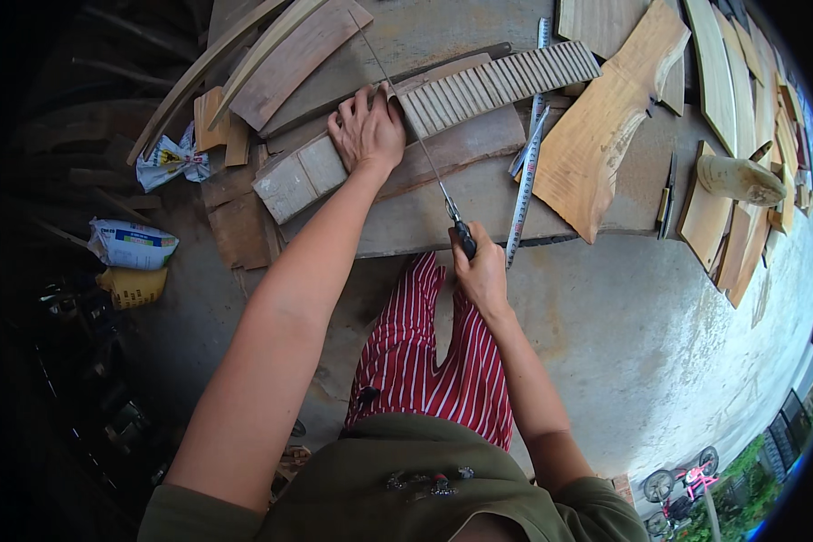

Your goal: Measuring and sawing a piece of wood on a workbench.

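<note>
A handsaw [431, 158] with a long thin blade and a dark handle lies across a pale wooden beam [307, 176]. My right hand [481, 271] is closed around the saw's handle, near the bench's front edge. The blade points away to the upper left and crosses the beam beside my left hand. My left hand [369, 131] presses on the beam just left of the blade, its fingers bent over the far side. Right of the blade, many close parallel cuts [501, 88] run across the beam's top. Darker boards [461, 144] lie under the beam.
A measuring tape [520, 199] trails over the bench's [406, 230] front edge. Right of it lie a live-edge slab [596, 135], a slim dark tool [667, 197] and stacked boards [714, 226]. Curved planks [303, 54] stand at the far left; bags [131, 244] sit below them.
</note>
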### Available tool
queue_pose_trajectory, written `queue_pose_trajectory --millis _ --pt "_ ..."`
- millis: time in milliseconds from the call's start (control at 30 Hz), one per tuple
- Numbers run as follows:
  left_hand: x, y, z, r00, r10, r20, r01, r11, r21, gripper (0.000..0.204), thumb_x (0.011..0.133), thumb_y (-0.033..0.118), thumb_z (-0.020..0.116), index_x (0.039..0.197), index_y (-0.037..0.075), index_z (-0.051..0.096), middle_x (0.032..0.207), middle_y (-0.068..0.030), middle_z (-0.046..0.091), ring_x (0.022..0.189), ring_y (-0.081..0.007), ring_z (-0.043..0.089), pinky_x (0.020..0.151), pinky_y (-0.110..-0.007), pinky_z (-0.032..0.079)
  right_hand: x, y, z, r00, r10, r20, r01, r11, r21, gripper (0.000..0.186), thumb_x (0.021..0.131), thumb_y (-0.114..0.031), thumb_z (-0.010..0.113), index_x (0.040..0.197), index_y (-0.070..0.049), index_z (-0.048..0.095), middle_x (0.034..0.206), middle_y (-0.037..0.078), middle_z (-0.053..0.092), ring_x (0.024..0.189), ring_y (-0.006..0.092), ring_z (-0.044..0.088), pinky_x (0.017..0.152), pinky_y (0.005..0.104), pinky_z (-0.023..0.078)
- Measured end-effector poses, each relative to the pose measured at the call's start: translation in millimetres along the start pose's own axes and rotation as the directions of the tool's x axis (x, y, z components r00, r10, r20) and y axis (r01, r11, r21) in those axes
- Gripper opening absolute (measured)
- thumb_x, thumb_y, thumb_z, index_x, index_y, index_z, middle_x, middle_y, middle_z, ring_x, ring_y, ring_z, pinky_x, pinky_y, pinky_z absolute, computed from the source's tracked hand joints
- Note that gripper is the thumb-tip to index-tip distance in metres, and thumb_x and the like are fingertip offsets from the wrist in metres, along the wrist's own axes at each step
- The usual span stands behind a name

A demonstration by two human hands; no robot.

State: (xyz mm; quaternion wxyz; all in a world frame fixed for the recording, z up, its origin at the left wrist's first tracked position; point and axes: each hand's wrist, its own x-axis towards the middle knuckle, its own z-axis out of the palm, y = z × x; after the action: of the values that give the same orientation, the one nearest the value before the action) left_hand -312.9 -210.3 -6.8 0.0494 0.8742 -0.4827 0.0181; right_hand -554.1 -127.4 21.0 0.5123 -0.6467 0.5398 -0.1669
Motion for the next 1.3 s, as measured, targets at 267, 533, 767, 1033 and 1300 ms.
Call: queue_pose_trajectory --millis 267,533,767,1033,1300 --pt "1 8 -7 0.997 0.031 -0.066 -0.03 0.999 0.017 0.036 0.099 0.028 0.049 0.13 0.018 0.064 0.136 -0.0009 0.057 0.125 -0.0234 0.05 0.108 -0.045 0.03 1 -2 0 1.0 -0.009 -0.013 0.009 1.0 0.019 0.015 0.091 -0.014 0.063 0.093 -0.002 0.054 0.07 0.027 0.06 0.073 0.0495 0.062 0.063 0.0551 0.046" --pt "1 2 -5 0.999 0.008 -0.045 -0.009 1.0 -0.02 0.036 0.099 0.031 0.049 0.13 0.019 0.064 0.135 -0.0015 0.057 0.125 -0.0235 0.049 0.108 -0.047 0.028 -26 6 -8 1.0 0.027 0.008 -0.027 0.999 0.025 0.014 0.091 -0.012 0.064 0.095 -0.001 0.057 0.069 0.024 0.058 0.069 0.0447 0.063 0.064 0.0469 0.049" --pt "3 9 -3 0.999 0.024 -0.036 -0.026 0.999 -0.033 0.037 0.099 0.033 0.049 0.131 0.02 0.064 0.135 -0.0025 0.056 0.126 -0.024 0.047 0.109 -0.047 0.026 12 -15 4 0.999 0.018 -0.031 -0.018 1.0 0.01 0.014 0.092 -0.012 0.063 0.094 0.0 0.057 0.071 0.026 0.057 0.069 0.0468 0.059 0.063 0.0445 0.047" --pt "2 2 -3 0.999 0.022 -0.025 -0.024 0.998 -0.06 0.038 0.099 0.034 0.05 0.131 0.019 0.064 0.134 -0.0025 0.057 0.127 -0.0232 0.046 0.109 -0.045 0.027 -38 -6 -16 0.999 0.04 0.005 -0.04 0.999 0.011 0.014 0.09 -0.014 0.064 0.095 -0.003 0.057 0.069 0.025 0.062 0.073 0.0476 0.064 0.066 0.0528 0.05" --pt "2 11 0 0.999 0.046 -0.027 -0.048 0.997 -0.054 0.039 0.099 0.035 0.048 0.132 0.019 0.063 0.136 -0.0033 0.056 0.127 -0.024 0.046 0.109 -0.047 0.027 23 -16 15 0.996 -0.018 -0.083 0.016 1.0 -0.025 0.017 0.092 -0.013 0.063 0.094 0.002 0.056 0.069 0.026 0.055 0.07 0.0479 0.058 0.061 0.0441 0.047"
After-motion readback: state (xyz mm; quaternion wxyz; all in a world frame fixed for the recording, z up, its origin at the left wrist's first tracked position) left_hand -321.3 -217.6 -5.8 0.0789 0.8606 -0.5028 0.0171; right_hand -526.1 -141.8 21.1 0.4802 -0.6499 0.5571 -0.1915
